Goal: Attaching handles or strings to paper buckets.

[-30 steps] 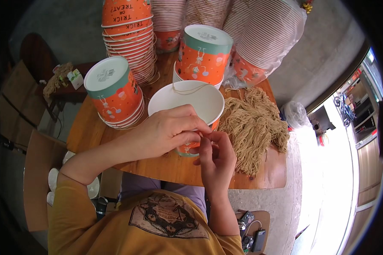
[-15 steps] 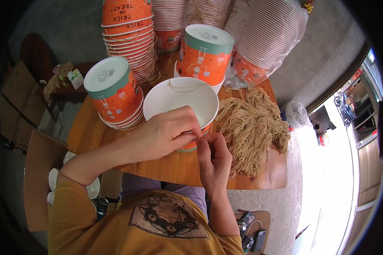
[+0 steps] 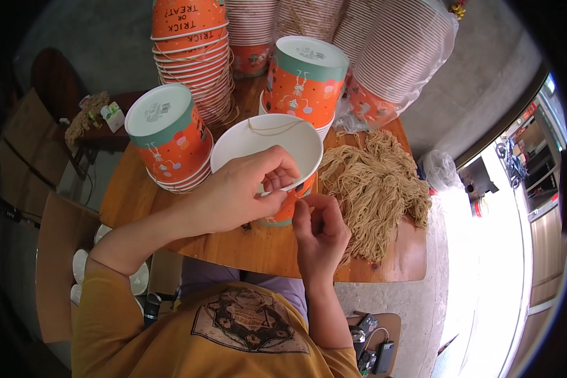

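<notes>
An orange paper bucket (image 3: 290, 205) with a white inside stands upright before me on the wooden table. Thin tan string (image 3: 274, 130) loops inside its far wall. My left hand (image 3: 249, 186) reaches over the near rim, curled fingers inside and thumb outside, closed on the bucket's edge. Just right of the bucket, my right hand (image 3: 321, 233) is closed in a pinch; a tiny pale end, seemingly string, shows at its fingertips. Beside that hand lies a heap of loose tan strings (image 3: 375, 189).
Upside-down orange buckets stand to the left (image 3: 173, 142) and behind (image 3: 305, 85). Tall nested stacks (image 3: 192, 63) and plastic-wrapped ones (image 3: 400, 57) line the table's back. An open cardboard box (image 3: 57, 252) is at the lower left, and a small stool with gadgets (image 3: 381, 353) at the lower right.
My hands, together at the bucket's near rim before, have come apart. The left fingers have lifted over the rim into the bucket; the right hand has drawn slightly to the right.
</notes>
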Motion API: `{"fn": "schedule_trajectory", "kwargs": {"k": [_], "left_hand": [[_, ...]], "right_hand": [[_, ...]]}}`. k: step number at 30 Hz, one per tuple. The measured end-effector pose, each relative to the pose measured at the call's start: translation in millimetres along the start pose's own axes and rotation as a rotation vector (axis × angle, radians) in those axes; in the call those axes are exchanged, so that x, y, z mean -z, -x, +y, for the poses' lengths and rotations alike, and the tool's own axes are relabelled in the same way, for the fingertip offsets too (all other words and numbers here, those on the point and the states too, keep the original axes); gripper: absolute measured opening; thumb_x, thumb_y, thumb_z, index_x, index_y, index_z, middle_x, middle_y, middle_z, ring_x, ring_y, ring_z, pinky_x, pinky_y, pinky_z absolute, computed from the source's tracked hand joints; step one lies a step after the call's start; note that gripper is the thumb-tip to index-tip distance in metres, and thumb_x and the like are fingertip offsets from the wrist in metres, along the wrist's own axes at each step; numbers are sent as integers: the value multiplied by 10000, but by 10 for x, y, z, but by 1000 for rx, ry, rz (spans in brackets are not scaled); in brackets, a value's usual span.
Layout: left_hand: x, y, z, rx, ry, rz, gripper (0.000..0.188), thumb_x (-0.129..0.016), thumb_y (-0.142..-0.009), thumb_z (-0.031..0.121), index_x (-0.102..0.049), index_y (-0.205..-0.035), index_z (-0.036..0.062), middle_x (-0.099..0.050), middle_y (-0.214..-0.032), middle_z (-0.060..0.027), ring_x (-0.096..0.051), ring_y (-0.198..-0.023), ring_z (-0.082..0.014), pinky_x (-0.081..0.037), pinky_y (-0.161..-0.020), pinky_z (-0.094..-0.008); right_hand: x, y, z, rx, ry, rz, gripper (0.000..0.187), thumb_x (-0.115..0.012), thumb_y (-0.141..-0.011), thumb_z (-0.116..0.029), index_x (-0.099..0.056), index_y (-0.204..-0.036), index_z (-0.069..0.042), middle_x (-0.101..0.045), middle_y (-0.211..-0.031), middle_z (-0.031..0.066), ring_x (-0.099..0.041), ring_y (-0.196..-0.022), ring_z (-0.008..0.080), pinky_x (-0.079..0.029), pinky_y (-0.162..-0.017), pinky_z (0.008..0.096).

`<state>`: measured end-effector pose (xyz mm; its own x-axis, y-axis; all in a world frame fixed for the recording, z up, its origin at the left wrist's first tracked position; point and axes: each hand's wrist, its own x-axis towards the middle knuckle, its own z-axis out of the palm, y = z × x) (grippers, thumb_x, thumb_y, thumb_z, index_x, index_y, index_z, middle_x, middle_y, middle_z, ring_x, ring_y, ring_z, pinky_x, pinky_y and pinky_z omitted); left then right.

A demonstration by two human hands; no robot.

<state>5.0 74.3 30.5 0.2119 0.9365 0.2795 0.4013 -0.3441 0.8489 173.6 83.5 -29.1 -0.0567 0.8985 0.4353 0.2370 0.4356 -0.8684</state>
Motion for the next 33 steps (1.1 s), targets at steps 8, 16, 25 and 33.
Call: {"fn": "schedule_trajectory", "kwargs": {"k": [8,16,25,33], "left_hand": [[55,-11,-35,52,35,-40,309,-622,-846,-22,-570,-1146,29,-582,-946,-10,-558,-873,-86,-485,-808,-252],[43,-3,-38,58,48,-48,305,-615,-852,-25,-570,-1149,29,-585,-947,-3,-557,-882,-81,-485,-808,-251],[78,-16,-50,75,5,-136,240,-573,-888,12,-584,-1127,17,-547,-1062,-31,-549,-960,-102,-460,-857,-274],[-6,-114,-107,284,87,-306,142,-531,-955,104,-558,-1042,-4,-569,-973,-32,-554,-885,-120,-465,-783,-274]], "right_hand": [[-87,-16,29,91,83,27,96,-710,-829,-82,-630,-882,-77,-441,-531,8,-391,-456,72,-349,-445,236],[-83,-25,15,112,121,12,94,-704,-840,-98,-621,-881,-82,-458,-531,14,-414,-450,83,-365,-446,243],[-74,-7,-2,73,68,6,57,-665,-873,-55,-611,-856,-54,-374,-552,-56,-306,-512,35,-274,-471,208],[17,40,69,47,151,-51,90,-662,-880,-100,-578,-900,-77,-465,-538,40,-442,-445,153,-382,-454,285]]}}
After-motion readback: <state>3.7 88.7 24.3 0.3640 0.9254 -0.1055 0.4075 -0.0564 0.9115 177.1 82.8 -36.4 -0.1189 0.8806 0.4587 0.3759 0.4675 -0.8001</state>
